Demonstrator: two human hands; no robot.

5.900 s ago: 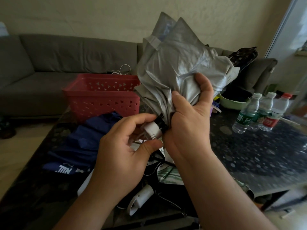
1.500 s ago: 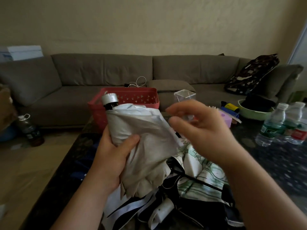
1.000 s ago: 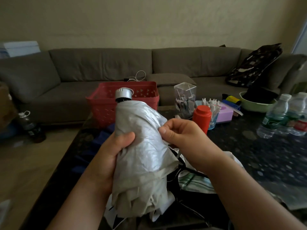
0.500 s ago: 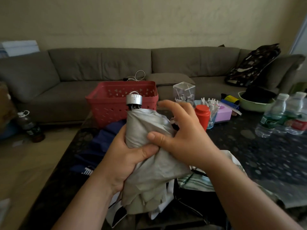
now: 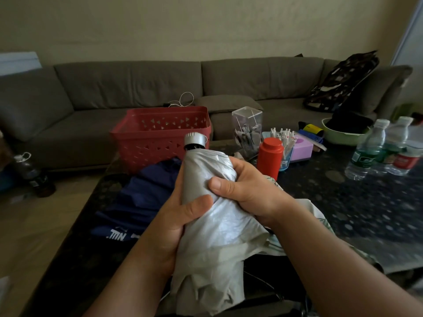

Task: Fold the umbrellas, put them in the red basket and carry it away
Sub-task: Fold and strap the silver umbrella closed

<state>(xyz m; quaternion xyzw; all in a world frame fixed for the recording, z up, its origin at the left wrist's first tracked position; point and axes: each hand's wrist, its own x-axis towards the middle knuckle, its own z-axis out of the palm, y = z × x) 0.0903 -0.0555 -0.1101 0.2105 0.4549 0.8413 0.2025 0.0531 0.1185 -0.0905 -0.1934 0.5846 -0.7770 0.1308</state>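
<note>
- Silver umbrella (image 5: 206, 216) is held upright over the table (image 5: 357, 216), cap end up, between both hands – near side of the red basket (image 5: 160, 136), not in it.
- Left hand (image 5: 176, 223) wraps the lower canopy, thumb pressed across the front; right hand (image 5: 247, 191) wraps the upper part, thumb flat on the cloth, fingers curled round the back.
- Risk: the canopy's bottom hem hangs loose and flared below the left hand – ease either grip and the rolled folds will likely spring open again.
- Risk: no strap visible; if it's buried inside the roll, the bundle can't be fastened and would unroll in the basket.
- Risk: red bottle (image 5: 271, 156) and clear box (image 5: 247, 131) stand close behind the right hand; a wide swing toward the basket could knock them.
- Blue umbrella (image 5: 142, 197) lies on the table just in front of the basket, unfolded by the look of it – still to do.
- Hidden: the silver umbrella's handle, the strap, and most fingertips behind the cloth.
- Patterned cloth (image 5: 320, 216) under the right forearm – probably another umbrella, can't tell.
- Basket interior only partly visible; contents can't be judged.
- Dark lighting blurs what's in the tangle at the bottom edge.
</note>
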